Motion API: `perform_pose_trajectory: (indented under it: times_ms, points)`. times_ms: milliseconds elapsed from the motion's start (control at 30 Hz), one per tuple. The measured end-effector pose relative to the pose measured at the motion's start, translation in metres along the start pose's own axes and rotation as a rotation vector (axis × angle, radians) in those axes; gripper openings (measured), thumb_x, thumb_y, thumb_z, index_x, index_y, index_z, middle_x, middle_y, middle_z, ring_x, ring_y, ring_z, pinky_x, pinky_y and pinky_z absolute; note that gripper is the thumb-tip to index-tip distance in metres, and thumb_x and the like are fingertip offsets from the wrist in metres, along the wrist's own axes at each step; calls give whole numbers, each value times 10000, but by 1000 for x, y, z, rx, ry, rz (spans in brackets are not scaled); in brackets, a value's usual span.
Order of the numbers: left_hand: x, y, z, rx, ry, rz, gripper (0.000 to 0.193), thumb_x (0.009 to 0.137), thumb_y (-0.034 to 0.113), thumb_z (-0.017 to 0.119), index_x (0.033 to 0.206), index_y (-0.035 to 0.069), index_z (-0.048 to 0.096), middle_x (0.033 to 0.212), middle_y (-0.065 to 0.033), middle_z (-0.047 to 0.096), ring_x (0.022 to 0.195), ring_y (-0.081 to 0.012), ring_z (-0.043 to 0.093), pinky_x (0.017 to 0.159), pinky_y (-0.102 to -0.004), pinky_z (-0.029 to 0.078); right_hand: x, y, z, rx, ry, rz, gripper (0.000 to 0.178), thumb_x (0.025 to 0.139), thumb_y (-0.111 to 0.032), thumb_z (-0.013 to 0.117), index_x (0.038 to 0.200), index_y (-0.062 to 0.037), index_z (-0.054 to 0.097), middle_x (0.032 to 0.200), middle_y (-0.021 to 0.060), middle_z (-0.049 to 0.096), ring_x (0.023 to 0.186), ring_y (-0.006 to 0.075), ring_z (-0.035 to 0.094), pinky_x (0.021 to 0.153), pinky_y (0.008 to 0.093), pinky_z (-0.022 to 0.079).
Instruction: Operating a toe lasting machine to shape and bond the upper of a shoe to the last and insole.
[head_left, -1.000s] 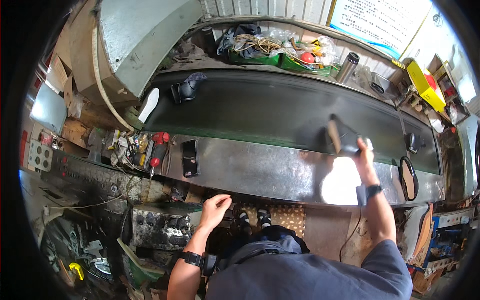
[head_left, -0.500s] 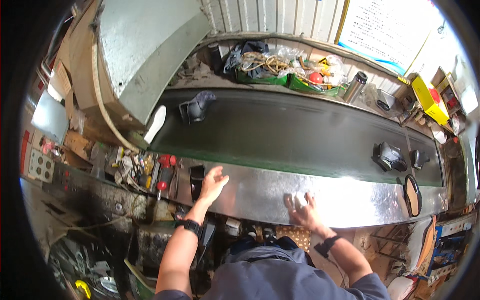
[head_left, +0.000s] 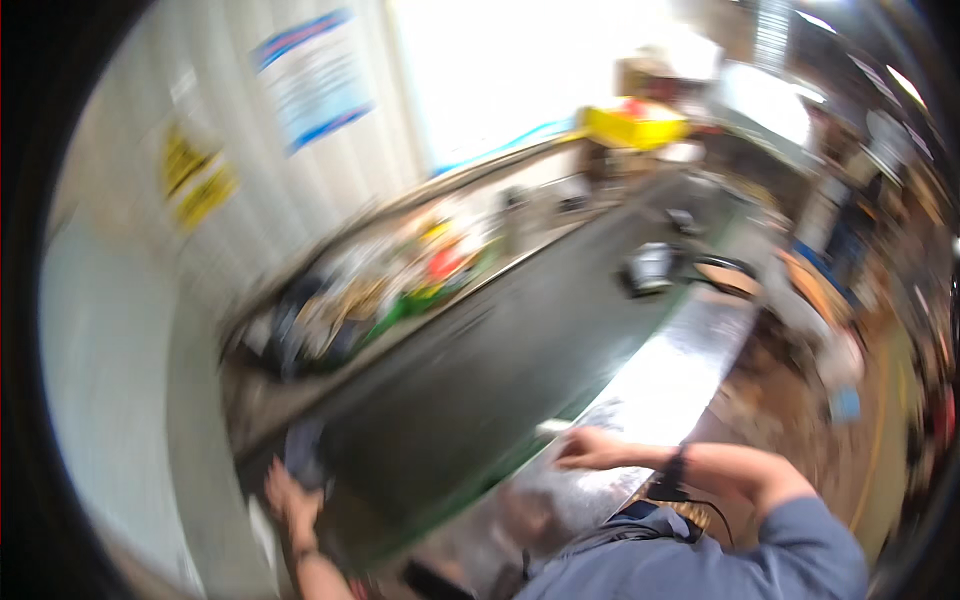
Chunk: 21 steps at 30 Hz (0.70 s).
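Note:
My left hand (head_left: 292,500) reaches to the near left end of the dark conveyor belt (head_left: 490,370). Its fingers are apart, right by a dark shoe upper (head_left: 303,445); blur hides whether they touch it. A white sole (head_left: 265,525) lies beside that hand at the belt's edge. My right hand (head_left: 595,449) is over the shiny metal ledge (head_left: 665,370), fingers closed at a small white wad (head_left: 552,427), its kind too blurred to tell. Farther along the belt sit a black shoe upper (head_left: 651,268) and a smaller dark one (head_left: 684,221).
A shoe sole with a tan face (head_left: 728,278) rests at the ledge's far end. Green trays of clutter (head_left: 410,300) line the wall side, with a dark bottle (head_left: 513,215) and a yellow box (head_left: 636,126) beyond. A grey machine housing (head_left: 115,400) bounds the left.
The view has swung to the right and blurred. My left hand has gone from above the metal ledge to the shoe upper at the belt's left end. My right hand's fingers have drawn together.

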<state>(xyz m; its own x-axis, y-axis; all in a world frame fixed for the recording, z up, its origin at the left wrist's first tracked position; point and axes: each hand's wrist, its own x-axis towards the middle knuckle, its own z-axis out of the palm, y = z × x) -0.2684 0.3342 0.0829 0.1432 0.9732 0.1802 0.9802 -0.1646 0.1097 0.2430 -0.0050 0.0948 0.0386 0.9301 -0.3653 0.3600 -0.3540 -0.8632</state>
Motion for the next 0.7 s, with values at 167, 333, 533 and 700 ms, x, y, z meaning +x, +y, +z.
perform_pose_trajectory:
  times_ms: [167, 333, 533, 700]
  points:
    - [15, 73, -77, -367, -551, 196, 493, 994, 362, 633, 1255, -54, 669, 1201, -212, 711, 1103, -358, 671, 1007, -447, 492, 86, -76, 75, 435, -270, 121, 1035, 887, -461, 781, 1594, -11, 173, 1420, 201, 534, 1287, 284, 549, 983, 499, 547]
    - [14, -6, -14, -1178, -404, -141, 458, 941, 341, 694, 1235, -10, 699, 1180, -147, 704, 1007, -257, 662, 921, -357, 522, 86, -95, 126, 835, -215, 326, 1171, 843, -441, 839, 1631, -89, 49, 1555, 155, 392, 1432, 313, 409, 1129, 620, 393]
    - [-1, -74, 5, -1195, -493, -242, 454, 929, 314, 706, 1254, -2, 686, 1167, -143, 700, 993, -258, 660, 909, -356, 524, 87, -69, 122, 648, 161, 544, 722, 862, -310, 824, 1450, -82, 473, 1349, 148, 593, 1243, 303, 602, 949, 528, 565]
    - [-28, -86, 0, -1244, -517, -309, 456, 918, 292, 717, 1270, 6, 675, 1157, -139, 697, 981, -259, 658, 899, -356, 525, 66, -46, 88, 665, 218, 506, 733, 925, -285, 759, 1511, -26, 403, 1456, 180, 500, 1365, 348, 484, 998, 642, 511]
